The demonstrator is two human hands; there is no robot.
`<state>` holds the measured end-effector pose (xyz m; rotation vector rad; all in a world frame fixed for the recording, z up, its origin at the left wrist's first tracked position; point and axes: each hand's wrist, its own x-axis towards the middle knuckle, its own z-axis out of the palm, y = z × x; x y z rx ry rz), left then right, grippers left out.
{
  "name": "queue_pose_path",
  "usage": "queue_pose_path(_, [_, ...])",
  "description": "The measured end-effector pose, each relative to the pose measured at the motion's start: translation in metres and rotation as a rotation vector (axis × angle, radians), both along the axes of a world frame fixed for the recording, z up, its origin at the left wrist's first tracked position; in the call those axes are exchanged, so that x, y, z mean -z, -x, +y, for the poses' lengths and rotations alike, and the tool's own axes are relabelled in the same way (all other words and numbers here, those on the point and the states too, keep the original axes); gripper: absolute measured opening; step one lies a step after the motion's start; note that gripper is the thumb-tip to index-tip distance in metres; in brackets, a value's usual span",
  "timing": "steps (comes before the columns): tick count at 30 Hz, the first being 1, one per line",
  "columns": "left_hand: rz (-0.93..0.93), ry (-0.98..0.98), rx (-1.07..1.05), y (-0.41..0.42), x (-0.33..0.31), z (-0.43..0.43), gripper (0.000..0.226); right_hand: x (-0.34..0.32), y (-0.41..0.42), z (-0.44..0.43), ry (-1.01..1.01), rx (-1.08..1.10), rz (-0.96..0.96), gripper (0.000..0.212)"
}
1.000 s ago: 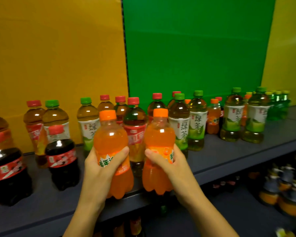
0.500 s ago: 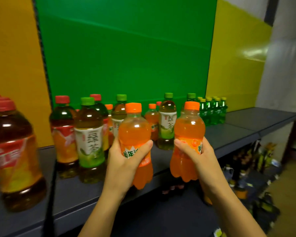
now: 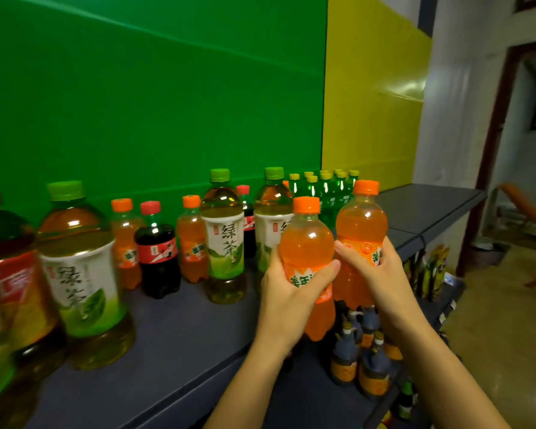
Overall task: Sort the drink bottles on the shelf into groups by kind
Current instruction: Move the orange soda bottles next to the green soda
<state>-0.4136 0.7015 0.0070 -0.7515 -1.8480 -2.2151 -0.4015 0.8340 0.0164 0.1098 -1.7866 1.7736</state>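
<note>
My left hand grips one orange soda bottle and my right hand grips a second orange soda bottle; both are held upright in the air in front of the shelf edge. On the dark shelf stand green tea bottles, a red-capped cola bottle, two more orange sodas and, at the far left, a red-labelled tea bottle. A cluster of small green soda bottles stands at the back, just behind the held bottles.
The right end of the shelf beyond the green sodas is bare. Below it, a lower shelf holds dark bottles with orange labels. Green and yellow panels back the shelf. A doorway and tan floor lie to the right.
My view and both hands have swung right along the shelf, carrying the two orange soda bottles toward the green sodas. The grips are unchanged.
</note>
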Motion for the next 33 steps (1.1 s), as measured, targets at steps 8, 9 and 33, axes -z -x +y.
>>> queue_pose_path(8, [0.011, 0.01, -0.024, 0.054, 0.007, 0.068, 0.049, 0.001, 0.069, 0.059, -0.066, -0.056, 0.006, 0.048])
queue_pose_path(9, [0.013, 0.019, -0.046, 0.061, 0.007, 0.074, 0.049, 0.002, 0.079, 0.064, -0.079, -0.074, 0.0, 0.046])
queue_pose_path(33, [0.004, 0.61, -0.83, 0.148, 0.024, 0.14, 0.079, 0.006, 0.258, 0.102, -0.354, -0.814, -0.306, 0.046])
